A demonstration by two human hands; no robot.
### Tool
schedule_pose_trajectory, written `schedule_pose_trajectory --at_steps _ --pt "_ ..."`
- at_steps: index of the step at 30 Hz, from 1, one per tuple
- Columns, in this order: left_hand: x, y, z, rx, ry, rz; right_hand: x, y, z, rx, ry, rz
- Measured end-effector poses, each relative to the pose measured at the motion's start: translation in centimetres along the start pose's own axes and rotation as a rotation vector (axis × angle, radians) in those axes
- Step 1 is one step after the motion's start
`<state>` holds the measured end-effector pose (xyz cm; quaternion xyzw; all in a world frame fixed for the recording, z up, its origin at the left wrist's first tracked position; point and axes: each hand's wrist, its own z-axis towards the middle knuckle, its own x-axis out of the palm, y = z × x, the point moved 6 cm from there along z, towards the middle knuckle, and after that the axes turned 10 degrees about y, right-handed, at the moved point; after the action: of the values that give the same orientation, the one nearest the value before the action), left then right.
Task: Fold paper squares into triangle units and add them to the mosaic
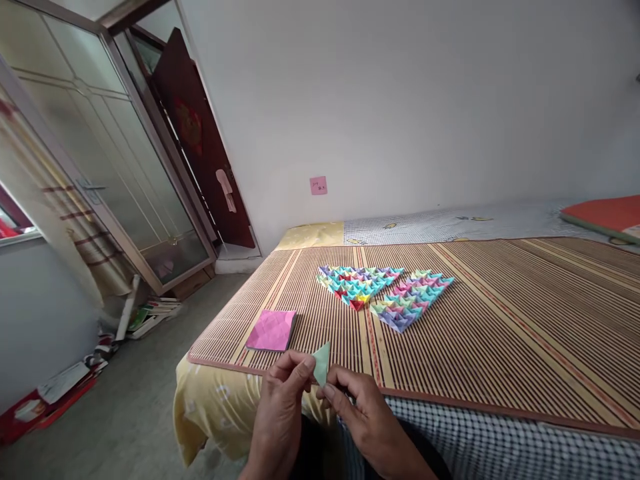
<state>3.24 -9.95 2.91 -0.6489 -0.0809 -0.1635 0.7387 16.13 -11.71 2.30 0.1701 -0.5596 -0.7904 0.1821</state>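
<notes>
Pinched between both hands is a pale green piece of folded paper (323, 363), triangular in outline, held just over the near edge of the bed. My left hand (286, 390) grips its left side between thumb and fingers. At its lower right corner, my right hand (356, 408) has thumb and forefinger closed on the paper. A stack of pink square paper (273, 331) lies on the mat just beyond my left hand. Farther off sit two groups of folded paper pieces in many colours, one on the left (357, 283) and one on the right (413, 300).
A striped bamboo mat (500, 333) covers the bed, with a checked and yellow sheet (220, 400) hanging at the front. An orange folded item (607, 217) lies at the far right. A pink note (318, 185) is on the wall. Books (153, 313) lie on the floor left.
</notes>
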Motion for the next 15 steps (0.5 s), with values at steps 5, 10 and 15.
schedule_pose_trajectory --at_steps 5,10,15 --pt "1.2 -0.8 0.0 0.113 0.049 0.31 -2.0 0.2 0.1 -0.032 -0.163 -0.005" --pt "2.9 -0.9 -0.2 0.172 0.094 0.473 -3.6 0.5 -0.5 -0.051 -0.29 -0.048" --pt "4.1 -0.2 -0.1 0.105 0.135 0.454 -4.6 0.4 -1.3 -0.026 -0.278 -0.007"
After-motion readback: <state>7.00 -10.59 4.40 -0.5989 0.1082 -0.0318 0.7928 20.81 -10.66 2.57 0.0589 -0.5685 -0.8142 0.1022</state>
